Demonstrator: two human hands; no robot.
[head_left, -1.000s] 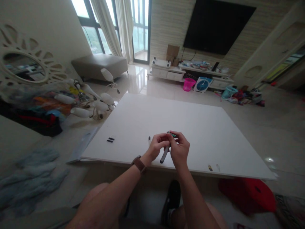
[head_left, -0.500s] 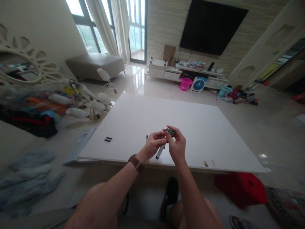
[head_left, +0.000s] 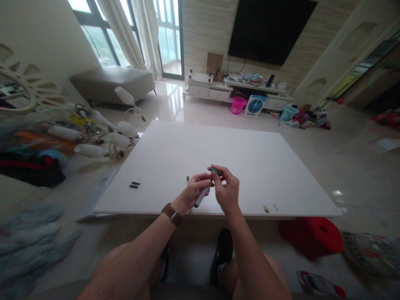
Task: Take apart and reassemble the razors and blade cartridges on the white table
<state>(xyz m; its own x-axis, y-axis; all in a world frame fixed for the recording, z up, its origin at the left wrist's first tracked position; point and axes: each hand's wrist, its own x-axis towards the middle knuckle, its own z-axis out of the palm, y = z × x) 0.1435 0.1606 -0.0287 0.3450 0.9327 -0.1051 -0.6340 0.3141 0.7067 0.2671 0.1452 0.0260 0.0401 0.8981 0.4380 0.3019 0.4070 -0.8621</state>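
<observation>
My left hand (head_left: 196,188) is closed around a slim grey-white stick with a dark end (head_left: 202,196), pen-like in shape. It slants down to the left over the near part of the white table (head_left: 237,154). Against its upper end, my right hand (head_left: 227,189) pinches a small green-and-black piece (head_left: 216,170); the fingers partly cover it, and its kind is unclear. Whether the two pieces touch is hidden by the fingertips. Just beyond my left hand lies a small thin object (head_left: 188,178), mostly hidden.
Two short dark strips (head_left: 134,184) lie left on the tabletop. A small yellow-and-dark piece (head_left: 266,209) and a clear bit (head_left: 275,207) sit near its front edge. Lamp arms with white shades (head_left: 125,129) stand at the left. A red roll (head_left: 312,237) is below right.
The view has shifted slightly, so the room appears moved left. Both hands keep their holds close together; the green-and-black piece has tilted a little in my right fingers.
</observation>
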